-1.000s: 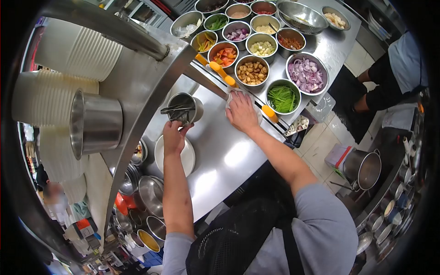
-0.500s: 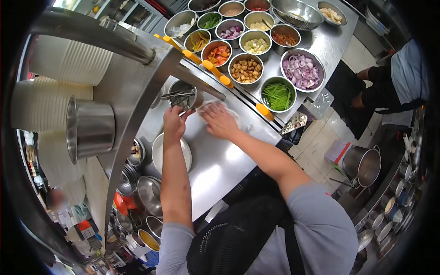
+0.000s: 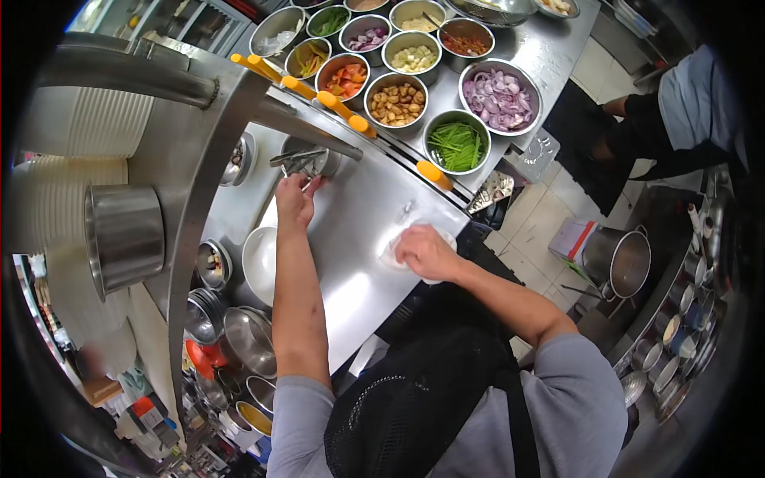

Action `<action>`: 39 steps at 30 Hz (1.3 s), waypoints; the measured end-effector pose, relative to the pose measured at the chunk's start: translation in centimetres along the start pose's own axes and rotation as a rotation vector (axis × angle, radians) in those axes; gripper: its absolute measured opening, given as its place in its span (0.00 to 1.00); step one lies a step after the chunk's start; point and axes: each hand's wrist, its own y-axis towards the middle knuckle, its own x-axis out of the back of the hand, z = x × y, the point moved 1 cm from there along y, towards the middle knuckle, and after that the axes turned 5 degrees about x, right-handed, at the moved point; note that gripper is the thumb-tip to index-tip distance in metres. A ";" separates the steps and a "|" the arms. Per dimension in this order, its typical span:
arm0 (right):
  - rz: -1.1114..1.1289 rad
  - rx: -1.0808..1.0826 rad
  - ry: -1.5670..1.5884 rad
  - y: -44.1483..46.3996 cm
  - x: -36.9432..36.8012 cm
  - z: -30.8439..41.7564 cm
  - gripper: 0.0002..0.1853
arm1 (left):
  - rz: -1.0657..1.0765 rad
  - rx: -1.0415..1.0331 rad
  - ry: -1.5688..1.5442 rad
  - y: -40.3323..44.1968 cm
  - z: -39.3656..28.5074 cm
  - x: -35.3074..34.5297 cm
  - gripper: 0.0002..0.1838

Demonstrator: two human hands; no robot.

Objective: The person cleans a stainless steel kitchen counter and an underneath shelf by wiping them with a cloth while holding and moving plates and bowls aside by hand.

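Observation:
My left hand [image 3: 296,201] grips the near rim of a metal container [image 3: 327,165] that has tongs [image 3: 299,158] and other utensils in it. Under my right hand [image 3: 428,250] is a white cloth [image 3: 393,253], pressed on the steel counter [image 3: 351,215] close to its front edge; the fingers are curled onto it. A white plate [image 3: 258,264] lies beside my left forearm, partly covered by it. Small wet marks show on the steel behind the cloth.
Metal bowls of cut vegetables, among them sliced onions [image 3: 500,99] and green strips [image 3: 456,146], stand behind orange handles [image 3: 356,123]. A steel shelf [image 3: 195,199] overhangs the left. Another person [image 3: 685,103] stands at the right. A large pot [image 3: 625,263] is at the right.
My right hand has moved with the cloth from the back of the counter, past the container, toward the front edge. Its fingers have curled. My left hand stays at the container.

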 end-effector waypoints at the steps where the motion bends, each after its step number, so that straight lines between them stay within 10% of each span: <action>1: -0.136 -0.094 0.053 0.7 0.5 0.6 0.06 | 0.001 -0.042 -0.046 0.7 0.4 0.4 0.11; 9: -0.074 -0.059 -0.710 9.4 -8.1 0.7 0.29 | -0.124 -0.027 -0.196 -6.0 0.6 2.0 0.27; 17: -0.235 -0.337 -1.072 0.7 -5.5 -0.4 0.29 | 0.039 0.003 -0.088 -23.8 3.2 6.6 0.10; 25: -0.428 -0.360 -0.988 -4.0 -8.4 1.3 0.25 | 0.034 0.111 -0.175 -41.7 13.4 16.8 0.11; 33: 0.139 0.324 -0.466 -9.4 -33.0 19.0 0.20 | -0.150 0.098 -0.239 -54.4 20.5 26.1 0.10; 39: 0.080 0.009 -0.687 -7.6 -24.0 16.6 0.20 | -0.245 0.159 -0.280 -57.9 23.4 29.3 0.10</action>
